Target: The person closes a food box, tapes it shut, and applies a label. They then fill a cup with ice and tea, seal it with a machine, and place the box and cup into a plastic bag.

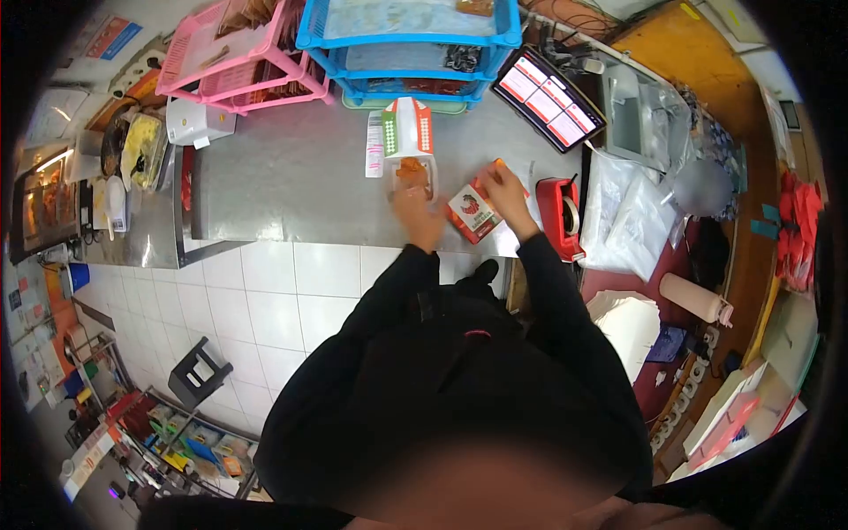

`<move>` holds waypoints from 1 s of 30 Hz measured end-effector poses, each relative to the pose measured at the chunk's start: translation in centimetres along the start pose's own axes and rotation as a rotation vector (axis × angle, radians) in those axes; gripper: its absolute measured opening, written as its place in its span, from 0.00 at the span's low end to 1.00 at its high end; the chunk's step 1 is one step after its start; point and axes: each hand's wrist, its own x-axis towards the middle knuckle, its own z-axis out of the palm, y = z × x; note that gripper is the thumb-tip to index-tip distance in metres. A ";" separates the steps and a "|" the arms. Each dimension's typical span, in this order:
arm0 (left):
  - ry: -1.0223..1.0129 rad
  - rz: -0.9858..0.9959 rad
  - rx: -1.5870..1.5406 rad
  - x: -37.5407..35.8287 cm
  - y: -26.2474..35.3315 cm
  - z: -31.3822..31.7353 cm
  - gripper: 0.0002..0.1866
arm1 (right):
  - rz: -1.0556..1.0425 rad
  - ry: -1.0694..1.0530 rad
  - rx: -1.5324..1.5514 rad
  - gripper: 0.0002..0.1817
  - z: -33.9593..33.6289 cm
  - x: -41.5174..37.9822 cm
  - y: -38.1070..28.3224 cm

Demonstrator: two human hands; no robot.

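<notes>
On the steel counter stands an open food box (407, 132) with green and orange-red checked sides and orange-brown food (412, 167) inside. My left hand (416, 212) is over the near end of this box, its fingers at the food and smeared by motion. To the right, a red and white printed box (474, 210) lies tilted near the counter's front edge. My right hand (506, 194) is at its upper right side, fingers pinched on a small orange-red piece I cannot make out. A printed paper slip (374, 144) lies left of the open box.
Behind are a blue rack (411, 41) and a pink rack (238, 86). A tablet (548, 99) leans at the back right. On the right are a red tape dispenser (559, 221), plastic bags (623, 212) and a pink bottle (693, 299). A black stool (200, 373) stands on the floor.
</notes>
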 end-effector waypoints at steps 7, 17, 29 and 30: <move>-0.075 -0.326 -0.117 1.4 -9.1 -4.1 0.29 | -0.027 -0.064 -0.207 0.27 11.9 12.9 1.9; -0.548 -0.446 -0.370 5.6 -2.7 -7.0 0.25 | -0.082 0.389 -0.136 0.28 5.8 4.5 -1.8; -0.780 0.257 -0.193 6.4 3.5 5.2 0.23 | 0.157 0.822 -0.202 0.26 -5.8 -2.0 -1.3; -0.782 0.239 -0.189 7.6 3.2 5.9 0.23 | 0.118 0.751 -0.231 0.33 -6.3 -2.0 -1.1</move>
